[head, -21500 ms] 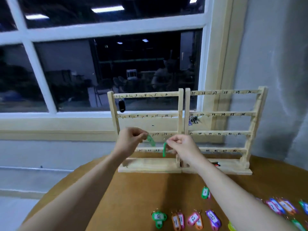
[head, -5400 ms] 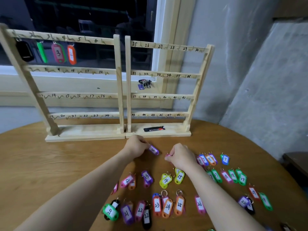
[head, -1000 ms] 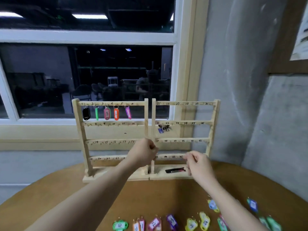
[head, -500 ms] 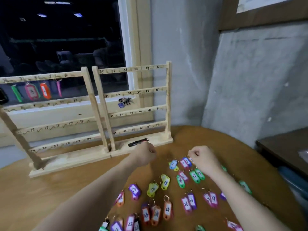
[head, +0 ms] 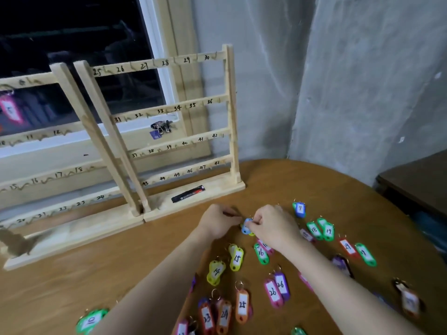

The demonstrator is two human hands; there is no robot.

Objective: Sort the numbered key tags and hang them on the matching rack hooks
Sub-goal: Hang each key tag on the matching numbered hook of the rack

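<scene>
Two wooden key racks stand side by side at the table's back: the right rack (head: 167,106) has rows numbered 25 to 48, the left rack (head: 58,174) is partly cut off. A pink tag (head: 9,110) hangs at the left rack's top row. Several coloured numbered tags lie on the table, among them yellow 15 (head: 237,258), green 16 (head: 261,253) and blue 9 (head: 300,209). My right hand (head: 273,228) pinches a light blue tag (head: 246,226) just above the table. My left hand (head: 219,222) is curled right beside it, its fingertips at the tag's ring.
A bunch of keys (head: 160,128) hangs on the right rack near hook 33. A black flat object (head: 188,194) lies on that rack's base. The round wooden table (head: 121,269) meets a grey wall; a dark low surface (head: 416,180) stands at the right.
Both hands have come down from the racks to the table. They have closed together, and my right hand now pinches a light blue tag from the pile.
</scene>
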